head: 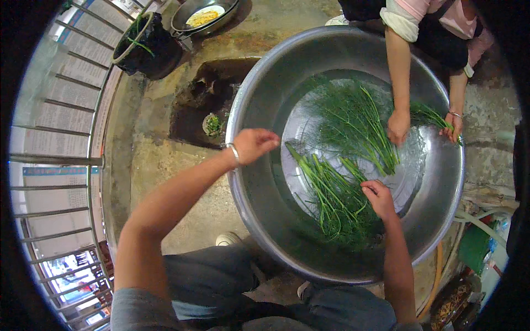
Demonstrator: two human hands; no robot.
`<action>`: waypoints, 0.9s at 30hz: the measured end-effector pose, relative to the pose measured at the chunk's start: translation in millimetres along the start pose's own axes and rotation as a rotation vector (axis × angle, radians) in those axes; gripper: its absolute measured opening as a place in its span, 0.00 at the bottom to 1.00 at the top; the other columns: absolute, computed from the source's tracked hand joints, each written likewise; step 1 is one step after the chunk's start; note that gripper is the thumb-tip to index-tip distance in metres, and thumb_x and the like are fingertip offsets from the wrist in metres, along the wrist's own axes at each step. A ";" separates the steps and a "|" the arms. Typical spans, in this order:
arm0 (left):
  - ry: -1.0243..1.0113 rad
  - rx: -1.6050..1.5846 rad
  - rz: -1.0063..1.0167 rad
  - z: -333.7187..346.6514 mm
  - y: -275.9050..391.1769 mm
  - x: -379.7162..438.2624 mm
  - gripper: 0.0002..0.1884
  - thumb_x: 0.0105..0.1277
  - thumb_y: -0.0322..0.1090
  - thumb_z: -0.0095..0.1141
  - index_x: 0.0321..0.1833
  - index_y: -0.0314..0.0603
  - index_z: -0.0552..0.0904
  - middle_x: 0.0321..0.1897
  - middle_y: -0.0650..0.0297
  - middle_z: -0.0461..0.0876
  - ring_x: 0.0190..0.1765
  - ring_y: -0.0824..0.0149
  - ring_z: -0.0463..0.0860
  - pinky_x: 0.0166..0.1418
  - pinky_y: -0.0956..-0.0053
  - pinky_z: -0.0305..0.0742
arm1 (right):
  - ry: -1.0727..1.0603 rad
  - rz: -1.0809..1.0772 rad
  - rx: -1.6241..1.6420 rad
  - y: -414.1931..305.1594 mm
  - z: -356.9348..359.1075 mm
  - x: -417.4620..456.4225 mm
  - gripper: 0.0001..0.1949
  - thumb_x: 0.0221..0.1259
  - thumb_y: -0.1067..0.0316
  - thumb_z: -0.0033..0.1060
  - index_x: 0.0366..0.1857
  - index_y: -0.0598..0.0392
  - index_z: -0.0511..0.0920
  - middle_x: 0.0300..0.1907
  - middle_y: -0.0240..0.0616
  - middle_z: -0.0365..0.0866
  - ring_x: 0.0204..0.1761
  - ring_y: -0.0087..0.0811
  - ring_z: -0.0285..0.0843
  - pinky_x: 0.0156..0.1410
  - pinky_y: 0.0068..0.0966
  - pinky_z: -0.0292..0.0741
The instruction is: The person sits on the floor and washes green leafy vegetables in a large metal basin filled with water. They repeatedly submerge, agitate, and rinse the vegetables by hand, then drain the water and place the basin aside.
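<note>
A large round metal basin (256,223) with water stands before me. Feathery green herbs, like dill or fennel fronds, lie in it in two main bunches: an upper bunch (352,116) and a lower bunch (331,190). My left hand (253,145), with a bracelet at the wrist, is over the basin's left rim, thumb and fingers near each other; I see nothing held in it. With thumb and fingers my right hand (377,197) pinches green stems at the right side of the lower bunch.
Across the basin, a co-worker's one hand (398,126) is beside the upper bunch, the other (452,127) holds herb stems at the right rim. To the left are a floor drain pit (186,111), a black-lined bucket (157,53), metal pans (178,20) and a barred railing (68,130). A hose (437,273) lies right.
</note>
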State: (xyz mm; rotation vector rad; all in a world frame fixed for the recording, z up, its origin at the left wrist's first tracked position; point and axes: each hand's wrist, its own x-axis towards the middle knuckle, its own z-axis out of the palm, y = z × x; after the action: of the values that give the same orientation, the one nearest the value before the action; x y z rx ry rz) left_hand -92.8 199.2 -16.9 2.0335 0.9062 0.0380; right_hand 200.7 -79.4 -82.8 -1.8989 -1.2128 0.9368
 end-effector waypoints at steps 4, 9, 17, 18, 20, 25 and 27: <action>-0.006 0.229 -0.128 57.4 -14.3 21.6 0.17 0.55 0.44 0.56 0.44 0.43 0.79 0.40 0.52 0.78 0.43 0.56 0.78 0.50 0.68 0.72 | 0.037 0.032 0.079 37.9 -17.0 -5.9 0.08 0.53 0.69 0.56 0.36 0.59 0.77 0.33 0.39 0.78 0.37 0.31 0.76 0.44 0.24 0.71; 0.498 0.181 -0.319 117.0 -36.5 36.0 0.21 0.54 0.39 0.56 0.48 0.35 0.73 0.43 0.48 0.73 0.53 0.50 0.69 0.57 0.63 0.64 | 0.263 0.172 -0.028 67.6 -15.8 2.3 0.12 0.50 0.67 0.60 0.37 0.60 0.76 0.37 0.44 0.77 0.41 0.37 0.75 0.46 0.28 0.71; 0.938 -0.804 -0.900 250.1 -2.3 28.2 0.29 0.57 0.48 0.56 0.51 0.27 0.68 0.40 0.52 0.74 0.33 0.64 0.76 0.39 0.73 0.73 | -0.095 0.245 0.097 86.9 -7.4 18.0 0.16 0.49 0.68 0.61 0.44 0.55 0.75 0.31 0.34 0.75 0.36 0.27 0.74 0.43 0.21 0.70; 1.053 -1.027 -0.821 258.6 -37.9 27.8 0.32 0.57 0.52 0.55 0.52 0.27 0.67 0.40 0.53 0.74 0.32 0.66 0.76 0.35 0.74 0.74 | -0.083 0.216 0.277 85.1 -5.6 28.8 0.14 0.49 0.69 0.61 0.42 0.55 0.76 0.29 0.32 0.75 0.34 0.25 0.74 0.41 0.20 0.70; 1.081 -1.001 -0.826 264.6 -29.4 22.4 0.32 0.58 0.52 0.54 0.52 0.27 0.67 0.41 0.52 0.74 0.33 0.66 0.76 0.35 0.74 0.74 | 0.056 0.152 0.199 76.0 -6.9 20.8 0.11 0.50 0.67 0.60 0.37 0.57 0.77 0.30 0.34 0.76 0.33 0.25 0.75 0.40 0.18 0.70; 0.985 -0.626 -0.729 240.9 -25.7 50.6 0.26 0.56 0.41 0.59 0.52 0.29 0.67 0.40 0.54 0.75 0.34 0.66 0.76 0.39 0.75 0.72 | 0.237 0.015 -0.118 77.4 17.0 26.4 0.10 0.49 0.65 0.61 0.34 0.56 0.79 0.33 0.39 0.76 0.35 0.30 0.76 0.41 0.24 0.71; 0.772 -0.937 -0.599 230.4 -38.7 48.9 0.23 0.55 0.32 0.58 0.51 0.31 0.68 0.39 0.56 0.75 0.36 0.67 0.75 0.42 0.75 0.71 | 0.096 0.047 -0.088 83.8 15.2 26.3 0.11 0.47 0.65 0.62 0.34 0.55 0.79 0.34 0.40 0.78 0.35 0.30 0.77 0.41 0.26 0.72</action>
State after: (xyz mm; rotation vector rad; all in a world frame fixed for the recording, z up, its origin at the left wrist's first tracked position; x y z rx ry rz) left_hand 0.5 78.3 -200.2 0.7984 1.5531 0.7979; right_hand 232.2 -79.9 -166.1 -2.0259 -1.1739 0.8189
